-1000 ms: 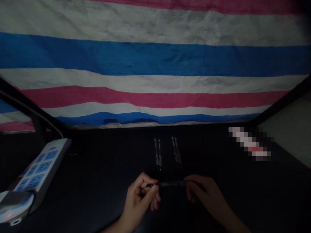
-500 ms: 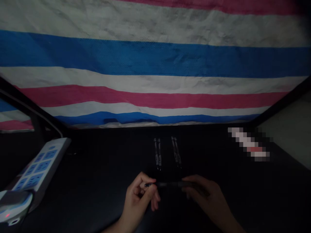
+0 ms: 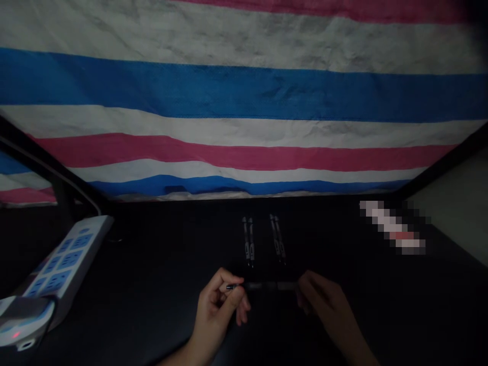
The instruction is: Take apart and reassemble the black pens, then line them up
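A dark pen lies level between my two hands, just above the black tabletop. Near its left end, thumb and forefinger of my left hand pinch it, and a shiny tip sticks out past them. At the other end, the closed fingers of my right hand grip the pen and hide that end. Beyond the hands lie two pairs of similar pens, a left pair and a right pair, all pointing away from me. Dim light blurs the pen's details.
On the left stands a white power strip with a plugged-in white adapter showing a red light. A pixelated pale object lies at the back right. Striped sheeting rises behind the black tabletop.
My right hand has shifted slightly right along the pen, towards its end, and its fingers look more closed. My left hand keeps its pinch almost in place.
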The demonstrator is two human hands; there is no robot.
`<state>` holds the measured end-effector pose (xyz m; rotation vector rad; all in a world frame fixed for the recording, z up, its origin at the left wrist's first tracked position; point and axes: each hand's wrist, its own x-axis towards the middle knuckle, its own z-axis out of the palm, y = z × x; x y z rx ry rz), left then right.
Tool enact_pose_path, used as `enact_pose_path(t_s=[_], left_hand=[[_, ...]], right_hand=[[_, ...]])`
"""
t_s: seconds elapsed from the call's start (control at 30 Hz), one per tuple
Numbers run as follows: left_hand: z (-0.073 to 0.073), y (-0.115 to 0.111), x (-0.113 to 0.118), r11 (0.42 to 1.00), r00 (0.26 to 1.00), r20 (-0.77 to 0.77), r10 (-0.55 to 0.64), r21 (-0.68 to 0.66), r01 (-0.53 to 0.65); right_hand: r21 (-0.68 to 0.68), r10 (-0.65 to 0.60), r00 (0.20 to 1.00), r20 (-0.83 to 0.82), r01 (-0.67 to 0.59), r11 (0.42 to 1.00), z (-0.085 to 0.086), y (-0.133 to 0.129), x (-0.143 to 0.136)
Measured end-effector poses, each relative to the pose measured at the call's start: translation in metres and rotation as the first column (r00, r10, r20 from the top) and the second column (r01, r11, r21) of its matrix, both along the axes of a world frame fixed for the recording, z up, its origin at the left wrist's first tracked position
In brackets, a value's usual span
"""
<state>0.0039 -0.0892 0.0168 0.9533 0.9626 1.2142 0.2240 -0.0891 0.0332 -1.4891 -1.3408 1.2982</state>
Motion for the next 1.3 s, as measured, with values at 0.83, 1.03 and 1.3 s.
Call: enact_pose_path(t_s=[0.83, 1.03, 1.3], left_hand=[[0.0011, -0.0003, -0.0018, 1.000, 1.000, 0.004, 0.002, 0.010, -0.002], [0.0017, 0.0011, -0.0014, 1.000, 1.000, -0.007, 0.007, 0.001, -0.007], [0.0014, 0.0015, -0.0019, 1.000, 1.000, -0.004, -0.002, 0.012, 0.002]], right_hand=[[-0.007, -0.045, 0.996, -0.074, 0.045, 0.999, -0.0006, -0.0019, -0.0031], [-0.010, -0.066, 0.997, -0.050, 0.066, 0.998, -0.0003, -0.0026, -0.0045], [-0.048, 0.011, 0.993, -0.118, -0.016, 0.999, -0.0007, -0.0020, -0.0025]])
